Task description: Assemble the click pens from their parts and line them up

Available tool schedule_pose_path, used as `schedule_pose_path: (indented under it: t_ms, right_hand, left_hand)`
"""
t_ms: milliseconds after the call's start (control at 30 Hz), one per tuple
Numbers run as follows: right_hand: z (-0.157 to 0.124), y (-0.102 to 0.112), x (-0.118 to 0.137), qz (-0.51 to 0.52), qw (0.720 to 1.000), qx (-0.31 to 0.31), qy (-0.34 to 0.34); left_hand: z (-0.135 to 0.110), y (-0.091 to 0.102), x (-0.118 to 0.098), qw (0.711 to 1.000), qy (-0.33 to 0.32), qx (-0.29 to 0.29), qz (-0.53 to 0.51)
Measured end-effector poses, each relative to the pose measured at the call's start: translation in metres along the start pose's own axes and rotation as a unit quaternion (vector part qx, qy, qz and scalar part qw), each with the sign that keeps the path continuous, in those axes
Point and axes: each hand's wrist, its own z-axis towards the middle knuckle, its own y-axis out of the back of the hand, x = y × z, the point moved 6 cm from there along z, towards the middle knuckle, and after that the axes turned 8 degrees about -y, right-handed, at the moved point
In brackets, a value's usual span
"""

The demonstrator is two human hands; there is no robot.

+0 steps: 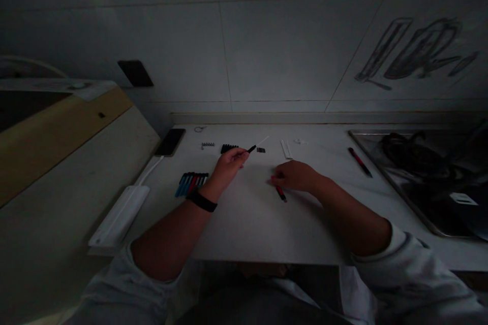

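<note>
Our left hand (229,161) pinched a black pen part (251,149), presumably so its thin white rod (263,139) pointed free, while our right hand (296,174) gripped a red-and-black pen piece (280,193) low at the counter (244,228), perhaps for steadiness

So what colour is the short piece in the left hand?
The short piece is black, seen in the head view.

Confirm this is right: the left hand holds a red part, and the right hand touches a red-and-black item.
Wrong colour: the head view shows the left hand holding a black part, not red. The right hand does touch a red-and-black item.
</note>
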Motion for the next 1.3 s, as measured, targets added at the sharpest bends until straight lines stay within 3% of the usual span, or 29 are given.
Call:
schedule_pose_path:
  t_ms: [133, 267, 400, 467, 633, 767, 1100, 1300]
  right_hand:
    - [-0.004, 0.003, 0.011, -0.025, 1.0, 0.007, 0.009]
    - [0.0, 0.02, 0.012, 0.11, 0.992, -0.056, 0.031]
    - [0.007, 0.03, -0.002, 0.343, 0.933, -0.105, 0.032]
    - [0.009, 0.031, -0.011, 0.394, 0.909, -0.132, 0.016]
    - [0.004, 0.045, -0.02, 0.323, 0.908, -0.266, 0.029]
    - [-0.001, 0.052, -0.02, 0.247, 0.916, -0.313, 0.047]
    - [-0.005, 0.055, -0.016, 0.176, 0.933, -0.306, 0.071]
    - [-0.004, 0.048, -0.003, 0.066, 0.951, -0.279, 0.113]
  left_hand:
    - [0.0, -0.001, 0.0, 1.0, -0.001, -0.003, -0.008]
    - [0.0, 0.001, 0.001, 1.0, 0.007, -0.011, -0.011]
    - [-0.001, 0.002, -0.001, 1.0, 0.005, -0.017, -0.005]
    - [-0.001, 0.002, -0.002, 1.0, 0.001, -0.021, 0.002]
    - [0.0, 0.003, -0.008, 0.998, -0.036, -0.022, 0.043]
    - [-0.001, 0.004, -0.012, 0.993, -0.066, -0.018, 0.101]
    - [0.0, 0.004, -0.013, 0.976, -0.122, -0.001, 0.182]
    - [-0.004, -0.004, -0.023, 0.955, -0.175, 0.037, 0.237]
